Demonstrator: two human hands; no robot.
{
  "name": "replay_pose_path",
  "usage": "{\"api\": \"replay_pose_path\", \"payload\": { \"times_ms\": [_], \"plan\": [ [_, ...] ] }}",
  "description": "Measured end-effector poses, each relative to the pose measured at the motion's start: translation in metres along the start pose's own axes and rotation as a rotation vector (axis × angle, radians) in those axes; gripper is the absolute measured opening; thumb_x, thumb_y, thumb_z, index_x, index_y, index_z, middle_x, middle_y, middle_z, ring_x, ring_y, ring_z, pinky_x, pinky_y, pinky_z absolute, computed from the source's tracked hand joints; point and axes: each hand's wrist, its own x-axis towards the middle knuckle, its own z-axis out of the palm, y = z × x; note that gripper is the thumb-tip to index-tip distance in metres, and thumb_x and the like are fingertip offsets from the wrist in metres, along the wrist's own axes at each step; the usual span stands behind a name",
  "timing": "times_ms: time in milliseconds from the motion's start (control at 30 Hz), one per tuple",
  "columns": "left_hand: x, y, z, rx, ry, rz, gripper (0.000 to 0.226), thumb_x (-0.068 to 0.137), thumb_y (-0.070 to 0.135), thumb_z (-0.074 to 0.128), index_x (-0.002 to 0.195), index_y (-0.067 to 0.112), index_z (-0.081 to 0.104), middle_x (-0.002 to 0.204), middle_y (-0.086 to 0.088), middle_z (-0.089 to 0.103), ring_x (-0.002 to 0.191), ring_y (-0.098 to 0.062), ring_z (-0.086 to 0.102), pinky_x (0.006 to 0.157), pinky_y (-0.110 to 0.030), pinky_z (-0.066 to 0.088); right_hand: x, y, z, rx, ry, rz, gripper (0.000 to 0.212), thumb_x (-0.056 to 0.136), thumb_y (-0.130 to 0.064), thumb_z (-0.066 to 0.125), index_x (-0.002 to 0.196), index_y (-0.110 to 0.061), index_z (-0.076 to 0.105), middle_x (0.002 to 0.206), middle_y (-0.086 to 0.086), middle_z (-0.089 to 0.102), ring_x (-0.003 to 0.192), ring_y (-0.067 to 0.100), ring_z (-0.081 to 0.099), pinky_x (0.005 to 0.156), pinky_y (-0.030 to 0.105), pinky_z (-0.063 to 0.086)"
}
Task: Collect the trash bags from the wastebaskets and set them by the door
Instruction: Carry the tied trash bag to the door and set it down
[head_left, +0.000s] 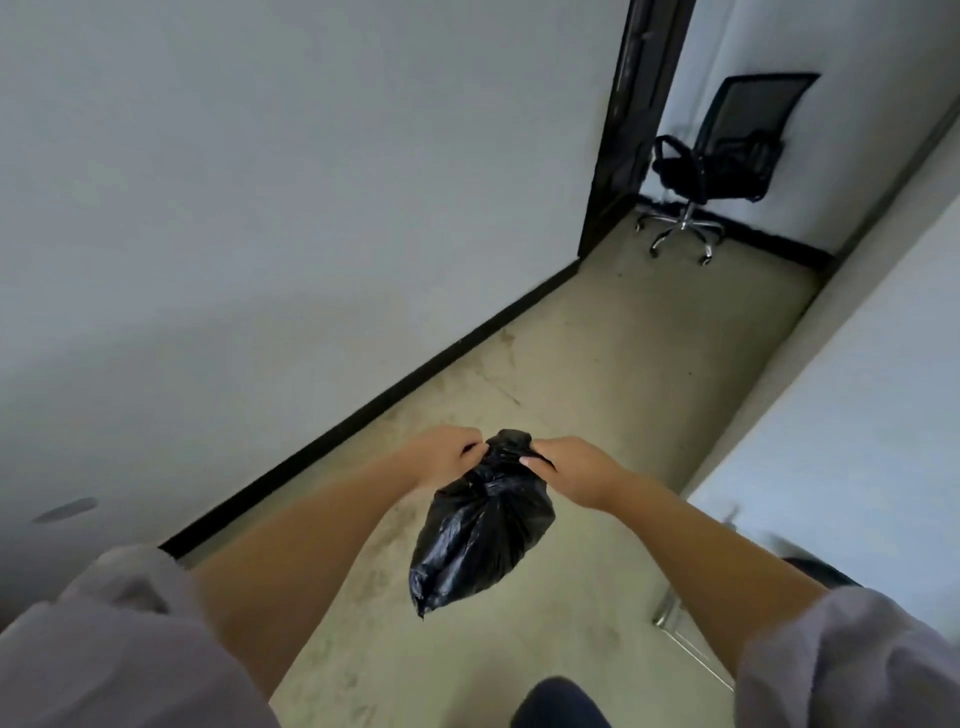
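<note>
Left hand (444, 457) and right hand (574, 470) pinch bag (483, 540) neck, bag hanging above floor (597, 364). Advise: knot tight, support neck, carry to door (623, 124).

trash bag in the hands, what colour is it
Glossy black trash bag, seen in the head view.

Two bare forearms reach forward from grey sleeves, meeting at lower centre of the frame.
The left hand (441, 457) and right hand (576, 470) face each other, fingers curled and pinching, knuckles up.
</note>
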Motion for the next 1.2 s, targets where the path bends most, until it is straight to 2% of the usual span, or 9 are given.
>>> {"api": "replay_pose_path", "payload": {
  "times_ms": [100, 200, 333, 400, 533, 700, 833, 1033, 1200],
  "plan": [
    [0.067, -0.013, -0.019, 0.022, -0.015, 0.064, 0.031, 0.102, 0.032, 0.033, 0.080, 0.014, 0.045, 0.066, 0.007, 0.044, 0.072, -0.020, 0.049, 0.066, -0.029, 0.034, 0.042, 0.033, -0.024, 0.002, 0.019, 0.045, 0.030, 0.101, -0.033, 0.036, 0.096, -0.010, 0.054, 0.097, 0.016, 0.064, 0.088, 0.031, 0.057, 0.069, 0.031, 0.034],
    [0.136, -0.017, -0.037, 0.028, -0.041, 0.105, 0.031, 0.102, 0.031, 0.032, 0.081, 0.013, 0.046, 0.070, 0.003, 0.047, 0.072, -0.019, 0.047, 0.066, -0.028, 0.033, 0.086, 0.075, -0.048, 0.021, 0.037, 0.074, 0.028, 0.101, -0.033, 0.037, 0.101, -0.011, 0.055, 0.099, 0.016, 0.065, 0.086, 0.030, 0.056, 0.069, 0.030, 0.034],
    [0.239, -0.023, -0.066, 0.016, -0.035, 0.142, 0.030, 0.102, 0.030, 0.033, 0.082, 0.013, 0.047, 0.078, -0.003, 0.052, 0.074, -0.020, 0.049, 0.068, -0.030, 0.036, 0.156, 0.138, -0.090, -0.009, 0.060, 0.103, 0.023, 0.100, -0.036, 0.037, 0.085, -0.021, 0.045, 0.094, 0.014, 0.065, 0.080, 0.029, 0.055, 0.068, 0.033, 0.037],
    [0.292, -0.025, -0.081, 0.007, -0.038, 0.143, 0.030, 0.102, 0.031, 0.033, 0.082, 0.013, 0.047, 0.078, -0.002, 0.052, 0.075, -0.021, 0.050, 0.068, -0.031, 0.037, 0.189, 0.172, -0.114, -0.016, 0.059, 0.115, 0.028, 0.100, -0.037, 0.036, 0.085, -0.016, 0.047, 0.093, 0.015, 0.065, 0.084, 0.032, 0.058, 0.068, 0.037, 0.040],
    [0.388, -0.017, -0.115, -0.026, -0.037, 0.135, 0.031, 0.102, 0.032, 0.033, 0.082, 0.012, 0.046, 0.070, 0.003, 0.047, 0.073, -0.019, 0.048, 0.066, -0.030, 0.034, 0.248, 0.235, -0.168, 0.019, 0.050, 0.130, 0.035, 0.100, -0.037, 0.036, 0.112, -0.012, 0.057, 0.103, 0.012, 0.067, 0.092, 0.030, 0.061, 0.080, 0.043, 0.049],
    [0.499, -0.021, -0.147, -0.065, -0.046, 0.165, 0.031, 0.102, 0.032, 0.034, 0.080, 0.012, 0.046, 0.077, -0.004, 0.053, 0.073, -0.022, 0.051, 0.071, -0.037, 0.041, 0.321, 0.302, -0.222, -0.008, 0.059, 0.187, 0.030, 0.100, -0.035, 0.037, 0.086, -0.012, 0.049, 0.091, 0.016, 0.063, 0.083, 0.032, 0.058, 0.068, 0.038, 0.039],
    [0.592, -0.037, -0.174, -0.057, -0.045, 0.168, 0.030, 0.102, 0.031, 0.034, 0.080, 0.012, 0.044, 0.076, -0.004, 0.051, 0.072, -0.023, 0.049, 0.069, -0.036, 0.039, 0.391, 0.353, -0.259, 0.002, 0.070, 0.205, 0.032, 0.100, -0.035, 0.038, 0.086, -0.009, 0.050, 0.084, 0.014, 0.060, 0.077, 0.030, 0.057, 0.066, 0.038, 0.039],
    [0.741, -0.068, -0.223, -0.055, -0.068, 0.213, 0.030, 0.101, 0.029, 0.036, 0.079, 0.010, 0.044, 0.076, -0.006, 0.051, 0.072, -0.021, 0.048, 0.066, -0.033, 0.036, 0.502, 0.425, -0.320, 0.085, 0.101, 0.246, 0.034, 0.099, -0.035, 0.039, 0.109, -0.010, 0.059, 0.101, 0.012, 0.067, 0.089, 0.027, 0.061, 0.077, 0.039, 0.048],
    [0.842, -0.081, -0.260, -0.086, -0.107, 0.201, 0.030, 0.101, 0.029, 0.036, 0.078, 0.011, 0.043, 0.072, -0.003, 0.047, 0.071, -0.022, 0.048, 0.067, -0.034, 0.037, 0.576, 0.475, -0.371, 0.127, 0.100, 0.294, 0.033, 0.100, -0.030, 0.039, 0.113, -0.008, 0.058, 0.102, 0.013, 0.066, 0.081, 0.023, 0.056, 0.065, 0.028, 0.036]
  ]
}}
